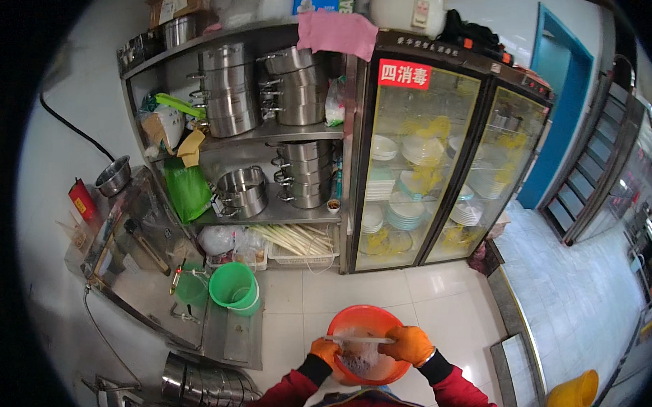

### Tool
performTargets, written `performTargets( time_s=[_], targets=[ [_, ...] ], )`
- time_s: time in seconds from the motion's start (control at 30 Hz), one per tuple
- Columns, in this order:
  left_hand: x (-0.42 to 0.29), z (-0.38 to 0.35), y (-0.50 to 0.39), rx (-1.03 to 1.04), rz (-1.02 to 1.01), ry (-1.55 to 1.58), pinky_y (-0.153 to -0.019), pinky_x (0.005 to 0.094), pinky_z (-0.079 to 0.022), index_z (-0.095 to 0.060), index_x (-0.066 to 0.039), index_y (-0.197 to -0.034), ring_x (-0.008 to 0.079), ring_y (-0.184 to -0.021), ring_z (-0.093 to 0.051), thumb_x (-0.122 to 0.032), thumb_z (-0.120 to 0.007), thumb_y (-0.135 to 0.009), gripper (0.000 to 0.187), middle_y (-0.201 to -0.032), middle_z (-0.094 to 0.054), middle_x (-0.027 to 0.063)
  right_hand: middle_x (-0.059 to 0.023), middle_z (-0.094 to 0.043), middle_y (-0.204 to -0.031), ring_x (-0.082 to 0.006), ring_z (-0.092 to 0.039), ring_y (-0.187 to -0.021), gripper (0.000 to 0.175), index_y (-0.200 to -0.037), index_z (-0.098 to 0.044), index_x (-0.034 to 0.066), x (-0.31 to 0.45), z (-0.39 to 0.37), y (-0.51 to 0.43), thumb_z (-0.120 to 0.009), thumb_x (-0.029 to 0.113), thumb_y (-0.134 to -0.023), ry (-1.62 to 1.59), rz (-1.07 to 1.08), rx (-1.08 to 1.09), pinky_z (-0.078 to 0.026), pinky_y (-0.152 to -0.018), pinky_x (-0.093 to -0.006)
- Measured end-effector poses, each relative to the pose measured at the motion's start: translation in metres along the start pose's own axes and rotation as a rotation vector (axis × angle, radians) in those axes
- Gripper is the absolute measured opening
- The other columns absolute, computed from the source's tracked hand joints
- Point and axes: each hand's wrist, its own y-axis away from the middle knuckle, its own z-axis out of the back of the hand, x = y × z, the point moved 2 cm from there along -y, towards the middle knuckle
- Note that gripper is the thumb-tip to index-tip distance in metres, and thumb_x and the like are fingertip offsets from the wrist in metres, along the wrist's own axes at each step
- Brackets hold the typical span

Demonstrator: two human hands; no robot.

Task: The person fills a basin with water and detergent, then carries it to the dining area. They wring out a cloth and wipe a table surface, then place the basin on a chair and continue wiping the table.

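An orange-red plastic basin (396, 372) stands before me on the tiled floor, with murky, partly white contents. Both my hands wear orange gloves. Across the basin's opening runs a thin pale strip (361, 340), either a bar or the edge of a flat thing; I cannot tell which. Its left end is in my left hand (326, 351), at the basin's left side. My right hand (410, 346) grips the other end above the right rim. Something whitish and dark below the strip is too blurred to name.
A green bucket (234, 286) stands by a steel floor-level sink (155, 300) at left. Steel pots (206, 382) lie at lower left. Ahead are a pot rack (307, 132) and a glass-door dish cabinet (418, 260). A raised step edge (521, 312) runs along the right.
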Motion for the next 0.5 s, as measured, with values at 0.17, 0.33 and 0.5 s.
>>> performTargets(
  time_s=[0.17, 0.33, 0.5],
  targets=[
    [0.069, -0.016, -0.109, 0.002, 0.307, 0.630, -0.077, 0.0366, -0.045, -0.065, -0.015, -0.080, 0.0251, -0.074, -0.059, -0.017, -0.063, -0.068, 0.012, -0.075, -0.065, 0.0065, -0.0045, -0.059, -0.055, -0.0119, -0.054, -0.044, 0.021, -0.069, -0.065, 0.0042, -0.019, 0.053, -0.096, -0.066, 0.025, -0.067, -0.233, -0.180, 0.138, -0.042, -0.043, -0.0256],
    [0.101, 0.048, -0.225, 0.110, 0.676, 1.266, -0.064, 0.0342, -0.050, -0.060, -0.007, -0.085, 0.0196, -0.075, -0.060, -0.011, -0.072, -0.072, 0.018, -0.085, -0.065, 0.0099, -0.0027, -0.060, -0.055, -0.0104, -0.054, -0.042, 0.020, -0.067, -0.066, 0.0039, -0.044, 0.091, -0.180, -0.060, 0.022, -0.074, -0.174, 0.145, -0.005, -0.042, -0.040, -0.0248],
    [0.099, 0.234, -0.359, -0.455, 0.356, 1.175, -0.054, 0.0235, -0.043, -0.052, -0.011, -0.084, 0.0105, -0.061, -0.053, -0.018, -0.066, -0.083, 0.016, -0.070, -0.053, -0.0022, -0.0061, -0.063, -0.062, -0.0118, -0.055, -0.047, 0.020, -0.090, -0.067, 0.0047, -0.093, 0.102, -0.238, -0.061, 0.017, -0.075, -0.471, -0.290, -0.032, -0.043, -0.042, -0.0283]
  ],
)
